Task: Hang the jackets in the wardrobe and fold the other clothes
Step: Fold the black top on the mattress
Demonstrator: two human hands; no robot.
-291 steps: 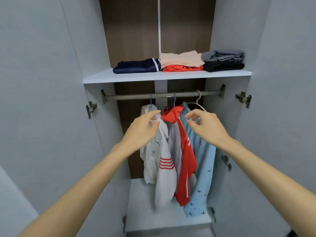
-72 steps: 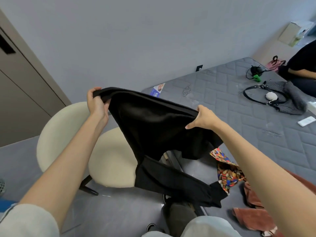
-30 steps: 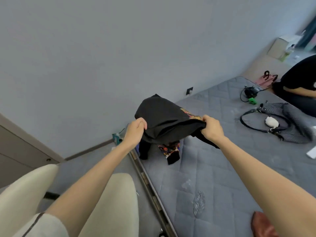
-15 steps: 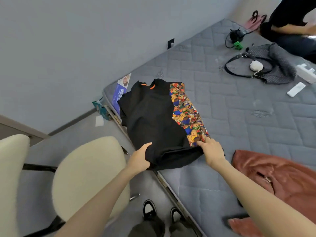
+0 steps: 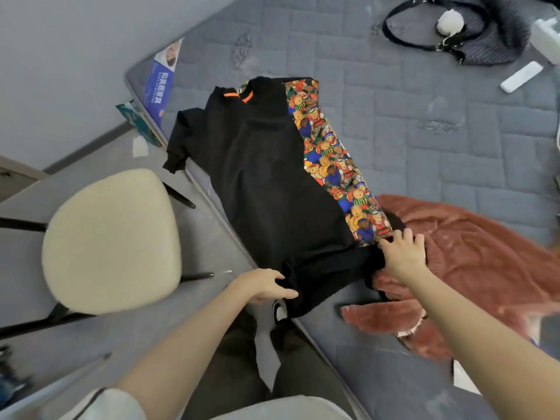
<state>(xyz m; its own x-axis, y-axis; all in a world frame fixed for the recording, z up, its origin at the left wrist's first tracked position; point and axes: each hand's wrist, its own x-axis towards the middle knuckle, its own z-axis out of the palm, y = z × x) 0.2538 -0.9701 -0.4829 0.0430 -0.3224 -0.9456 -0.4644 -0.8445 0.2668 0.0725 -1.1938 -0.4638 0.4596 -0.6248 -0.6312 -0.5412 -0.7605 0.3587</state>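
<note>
Item under task: black sweatshirt with orange neck tabs and a teddy-bear print panel (image 5: 272,189), spread flat, neck away from the person, print panel along its right side.
Location: on the grey quilted mattress (image 5: 424,140), at its near-left edge; one black sleeve hangs over that edge and the hem overhangs it towards the person.
Left hand (image 5: 263,286): grips the hem at its left end, thumb on top, fingers curled into the cloth.
Right hand (image 5: 401,254): holds the hem's right corner, fingers bent over the fabric just below the print panel.
Adjacent garment: rust-red fuzzy garment (image 5: 472,268), crumpled on the mattress, touching the sweatshirt's right corner under the right hand.
Floor side: cream padded chair seat (image 5: 109,241), left of the mattress.
Far end of mattress: dark bag with black strap (image 5: 485,34), white flat remote-like slab (image 5: 522,76), well apart from the sweatshirt.
</note>
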